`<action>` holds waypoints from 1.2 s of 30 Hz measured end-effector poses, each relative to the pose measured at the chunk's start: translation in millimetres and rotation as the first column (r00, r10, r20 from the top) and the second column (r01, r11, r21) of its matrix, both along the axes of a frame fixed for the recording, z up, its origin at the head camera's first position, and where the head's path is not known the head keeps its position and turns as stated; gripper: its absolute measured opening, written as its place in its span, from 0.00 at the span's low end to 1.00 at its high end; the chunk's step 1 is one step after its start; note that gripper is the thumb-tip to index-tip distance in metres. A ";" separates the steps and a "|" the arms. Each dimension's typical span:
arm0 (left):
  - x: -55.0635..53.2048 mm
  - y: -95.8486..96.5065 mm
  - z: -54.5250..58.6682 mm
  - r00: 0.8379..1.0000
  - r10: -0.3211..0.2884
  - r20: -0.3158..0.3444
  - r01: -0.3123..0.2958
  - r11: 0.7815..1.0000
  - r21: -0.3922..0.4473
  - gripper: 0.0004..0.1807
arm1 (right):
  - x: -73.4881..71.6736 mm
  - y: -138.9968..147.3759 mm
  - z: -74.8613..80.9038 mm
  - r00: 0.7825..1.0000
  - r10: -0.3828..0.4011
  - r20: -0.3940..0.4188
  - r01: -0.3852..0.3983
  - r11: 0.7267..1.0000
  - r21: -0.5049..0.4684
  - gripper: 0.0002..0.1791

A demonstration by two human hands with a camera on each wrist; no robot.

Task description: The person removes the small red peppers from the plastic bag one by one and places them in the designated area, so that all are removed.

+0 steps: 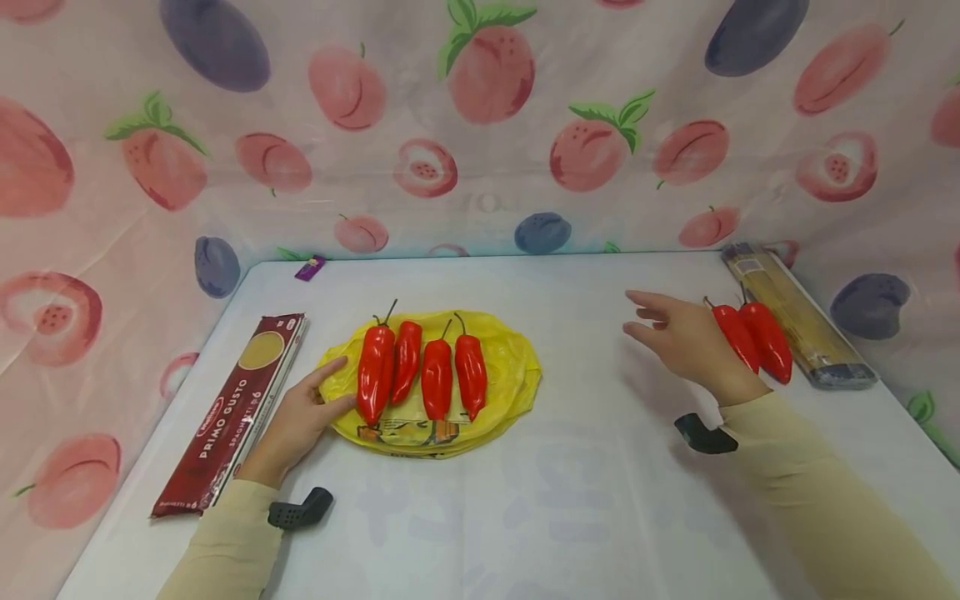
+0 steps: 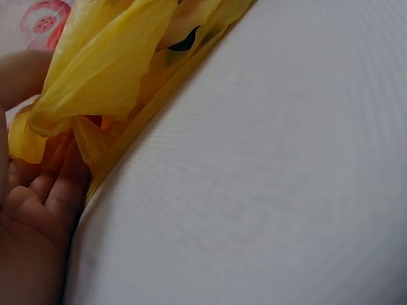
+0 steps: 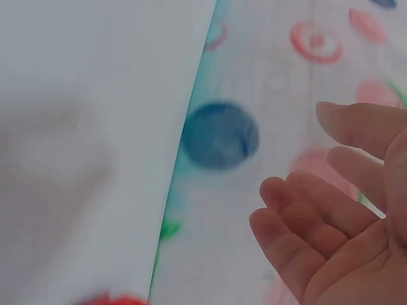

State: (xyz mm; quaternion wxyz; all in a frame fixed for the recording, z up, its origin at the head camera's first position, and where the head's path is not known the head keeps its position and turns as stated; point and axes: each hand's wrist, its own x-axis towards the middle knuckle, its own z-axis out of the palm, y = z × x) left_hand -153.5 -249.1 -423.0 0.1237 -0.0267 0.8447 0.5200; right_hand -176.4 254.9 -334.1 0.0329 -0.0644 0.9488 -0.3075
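On the white table lies a yellow plastic bag (image 1: 517, 367), flattened, with several red peppers (image 1: 452, 375) side by side on top of it. My left hand (image 1: 300, 425) holds the bag's left edge. In the left wrist view, the fingers (image 2: 54, 197) curl at the bag's folds (image 2: 95, 70), which partly hide them. My right hand (image 1: 686, 337) hovers over the table with relaxed fingers and nothing in it. Just beyond its wrist lie two more red peppers (image 1: 767, 342), one partly covered by the hand. The right wrist view also shows this hand (image 3: 343, 235) empty.
Left of the bag lies a dark red spaghetti packet (image 1: 240, 408). A clear pack of spaghetti (image 1: 806, 321) lies along the right edge. A small purple packet (image 1: 310, 267) is at the back left. Fruit-print cloth (image 1: 487, 150) rises behind the table.
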 end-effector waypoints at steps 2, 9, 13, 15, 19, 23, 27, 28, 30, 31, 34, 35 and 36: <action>0.1 0.4 0.6 1.000 0.004 -0.001 -0.004 1.000 0.006 0.44 | -0.3 -14.9 -0.3 0.999 0.030 -0.010 -0.030 0.999 -0.027 0.35; 1.5 -0.5 -0.1 1.000 -0.010 -0.025 0.011 0.998 0.056 0.38 | -6.0 -72.2 -10.6 0.991 0.127 -0.050 -0.130 0.989 -0.069 0.34; 2.9 -2.9 -2.7 0.999 -0.028 -0.042 0.032 0.995 0.098 0.35 | -5.8 -106.8 -16.6 0.974 0.214 -0.069 -0.221 0.968 -0.115 0.33; 3.6 -3.3 -3.7 0.998 -0.036 -0.054 0.043 0.991 0.127 0.34 | -3.9 -123.6 -18.4 0.965 0.256 -0.059 -0.262 0.954 -0.143 0.33; 4.8 -2.8 -4.3 0.996 -0.047 -0.076 0.060 0.982 0.179 0.32 | -0.3 -155.1 -21.9 0.952 0.307 0.005 -0.300 0.932 -0.206 0.33; 6.1 -1.5 -2.8 0.995 -0.046 -0.085 0.063 0.977 0.205 0.31 | 0.8 -180.8 -24.8 0.941 0.335 0.052 -0.317 0.923 -0.217 0.33; 6.7 -1.7 -2.3 0.996 -0.043 -0.084 0.060 0.975 0.215 0.31 | -1.3 -199.7 -27.7 0.929 0.362 0.077 -0.341 0.917 -0.207 0.34; 6.8 -1.9 -2.4 0.996 -0.042 -0.083 0.060 0.974 0.217 0.31 | -2.0 -203.7 -28.2 0.925 0.369 0.087 -0.345 0.914 -0.213 0.35; 6.7 -2.2 -3.0 0.995 -0.044 -0.085 0.062 0.974 0.217 0.32 | -2.7 -211.6 -28.6 0.921 0.376 0.105 -0.345 0.910 -0.228 0.35; 6.6 -2.4 -3.4 0.995 -0.045 -0.085 0.063 0.974 0.219 0.32 | -3.4 -215.5 -28.7 0.919 0.378 0.115 -0.345 0.909 -0.234 0.36; 6.5 -2.7 -3.3 0.995 -0.046 -0.088 0.065 0.972 0.226 0.32 | -5.2 -226.4 -28.0 0.913 0.383 0.139 -0.344 0.908 -0.241 0.37; 6.5 -2.9 -3.1 0.995 -0.047 -0.088 0.066 0.972 0.226 0.32 | -5.9 -229.9 -28.2 0.912 0.383 0.145 -0.344 0.908 -0.239 0.38; 6.6 -3.1 -2.8 0.995 -0.047 -0.088 0.065 0.972 0.225 0.32 | -6.4 -233.2 -27.9 0.911 0.384 0.153 -0.341 0.908 -0.244 0.38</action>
